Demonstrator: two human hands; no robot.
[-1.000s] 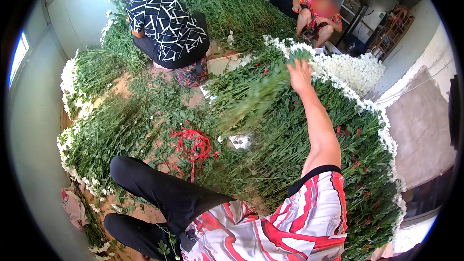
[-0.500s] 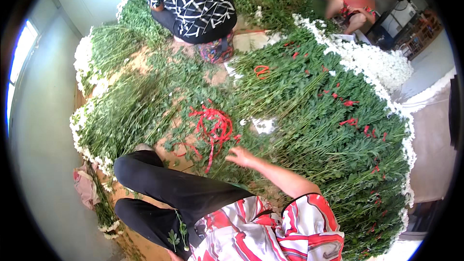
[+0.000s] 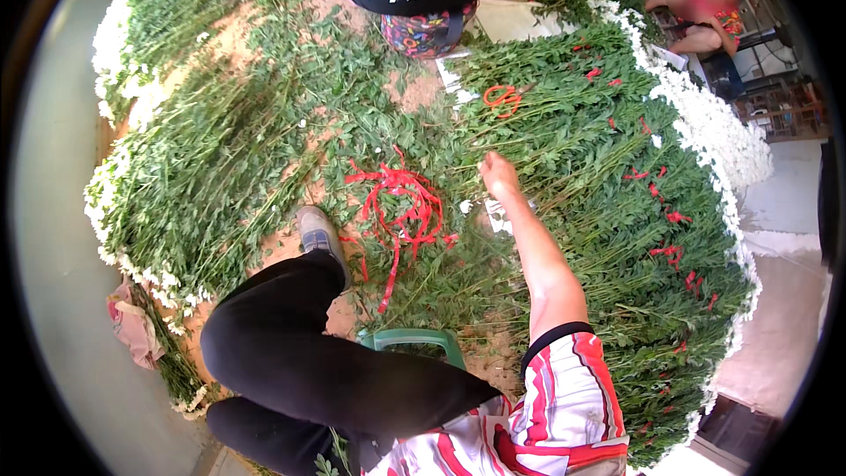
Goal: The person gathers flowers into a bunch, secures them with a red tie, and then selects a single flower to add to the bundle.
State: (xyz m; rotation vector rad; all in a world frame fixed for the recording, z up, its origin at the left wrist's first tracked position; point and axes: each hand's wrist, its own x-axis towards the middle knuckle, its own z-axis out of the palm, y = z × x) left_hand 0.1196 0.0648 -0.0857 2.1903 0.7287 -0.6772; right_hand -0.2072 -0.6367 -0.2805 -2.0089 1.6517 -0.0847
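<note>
My right hand (image 3: 500, 176) reaches forward over the cut flower stems, its fingers loosely bent and partly apart, with nothing visible in it. Just beyond it, a pair of orange-handled scissors (image 3: 502, 100) lies on the leaves. A white scrap of paper (image 3: 499, 216) is partly hidden under my right forearm. To the left of the hand, a loose tangle of red ribbon (image 3: 414, 211) rests on the greenery. My left hand is out of sight.
Long rows of white-flowered stems (image 3: 599, 238) tied with red ribbon spread on the right; more stems (image 3: 203, 176) lie left. A green plastic stool (image 3: 414, 336) is by my leg. One person sits ahead on a patterned seat (image 3: 427, 33), another person (image 3: 701, 4) at far right.
My right hand has moved forward from beside the ribbon toward the scissors. My view has shifted, my leg has shifted and more of the green stool shows. My left hand has gone out of view.
</note>
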